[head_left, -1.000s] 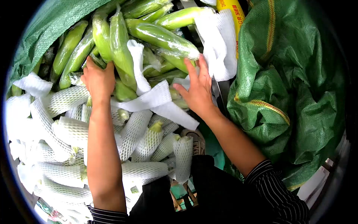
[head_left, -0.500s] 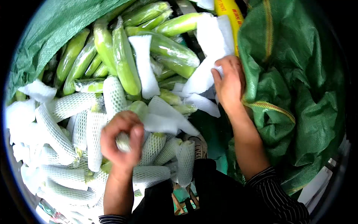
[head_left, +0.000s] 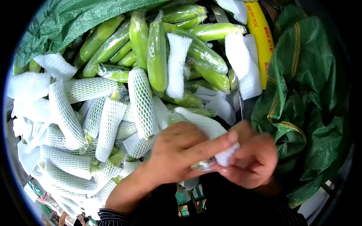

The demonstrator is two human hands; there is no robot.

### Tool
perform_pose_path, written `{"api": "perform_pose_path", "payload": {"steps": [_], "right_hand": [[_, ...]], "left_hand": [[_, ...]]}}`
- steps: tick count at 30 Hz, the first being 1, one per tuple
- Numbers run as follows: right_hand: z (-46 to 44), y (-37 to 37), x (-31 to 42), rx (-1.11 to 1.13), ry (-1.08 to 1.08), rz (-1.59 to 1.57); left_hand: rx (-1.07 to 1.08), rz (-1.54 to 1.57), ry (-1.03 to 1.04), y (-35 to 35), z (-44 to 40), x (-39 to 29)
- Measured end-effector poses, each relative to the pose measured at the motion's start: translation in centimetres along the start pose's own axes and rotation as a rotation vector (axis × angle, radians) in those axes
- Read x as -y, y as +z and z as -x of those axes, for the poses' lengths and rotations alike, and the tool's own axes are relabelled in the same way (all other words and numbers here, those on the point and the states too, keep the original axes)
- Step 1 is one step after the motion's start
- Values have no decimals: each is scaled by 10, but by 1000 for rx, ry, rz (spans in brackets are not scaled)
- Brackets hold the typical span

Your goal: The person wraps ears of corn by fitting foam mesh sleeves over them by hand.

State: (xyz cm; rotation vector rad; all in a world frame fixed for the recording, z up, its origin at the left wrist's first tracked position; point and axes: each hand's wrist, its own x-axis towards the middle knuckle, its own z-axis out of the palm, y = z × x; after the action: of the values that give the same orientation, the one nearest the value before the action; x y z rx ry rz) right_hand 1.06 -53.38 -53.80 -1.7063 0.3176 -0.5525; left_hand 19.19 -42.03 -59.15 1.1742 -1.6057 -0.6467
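Note:
Low in the middle of the head view, my left hand point(head_left: 179, 150) is closed round a film-wrapped corn cob point(head_left: 177, 117), mostly hidden by the fingers. Beside it my right hand point(head_left: 252, 156) pinches a white foam net sleeve point(head_left: 207, 126), whose end lies against the tip of the cob. Motion blurs the right hand a little. Behind the hands lie several green cobs in clear film point(head_left: 156, 56). A netted cob point(head_left: 142, 101) lies just left of them, and a loose foam sleeve point(head_left: 177, 64) rests on the green cobs.
Many cobs in white foam nets point(head_left: 68, 162) are piled at the left. A green woven sack point(head_left: 309, 105) fills the right side, and another green sheet point(head_left: 75, 22) covers the upper left. A yellow roll point(head_left: 262, 41) and more foam sleeves point(head_left: 243, 66) lie at the upper right.
My left hand has moved right with a cob, and my right hand has come down and left from the foam sleeves with one in its grasp. Both hands now meet. The view has shifted.

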Motion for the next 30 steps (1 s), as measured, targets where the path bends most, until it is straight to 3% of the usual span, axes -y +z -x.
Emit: {"api": "perform_pose_path", "payload": {"steps": [2,5,8,10,13,16,19,20,21,24,26,29,30], "right_hand": [[11,37,-4,-391,275,-486],[8,30,-12,-410,399,-827],[7,36,-16,-414,432,-838],[12,30,-32,-322,363,-986],[11,17,-56,-103,216,-651],[0,1,-59,80,124,383],[-4,-1,-77,22,-310,775],[-4,-10,-72,3,-504,774],[-2,-13,-70,-102,-407,492],[12,-9,-62,-349,-102,-370],[22,-13,-60,-463,150,-931],[11,-26,-74,-545,757,-1404],[-5,-17,-73,-514,784,-1201]], "left_hand": [[-117,34,-72,14,4,3],[-234,92,-116,12,12,3],[-58,38,-95,1,4,7],[-267,76,-115,14,-6,13],[-262,148,-156,4,-9,41],[-348,300,-382,-2,-14,56],[-369,322,-352,5,-12,66],[-406,319,-330,10,-11,70],[-447,210,-237,14,-12,70],[-167,-220,84,6,-18,72],[-53,-506,-78,10,-25,30],[-101,-300,-204,25,-15,18],[-115,-188,-225,30,-11,20]]}}
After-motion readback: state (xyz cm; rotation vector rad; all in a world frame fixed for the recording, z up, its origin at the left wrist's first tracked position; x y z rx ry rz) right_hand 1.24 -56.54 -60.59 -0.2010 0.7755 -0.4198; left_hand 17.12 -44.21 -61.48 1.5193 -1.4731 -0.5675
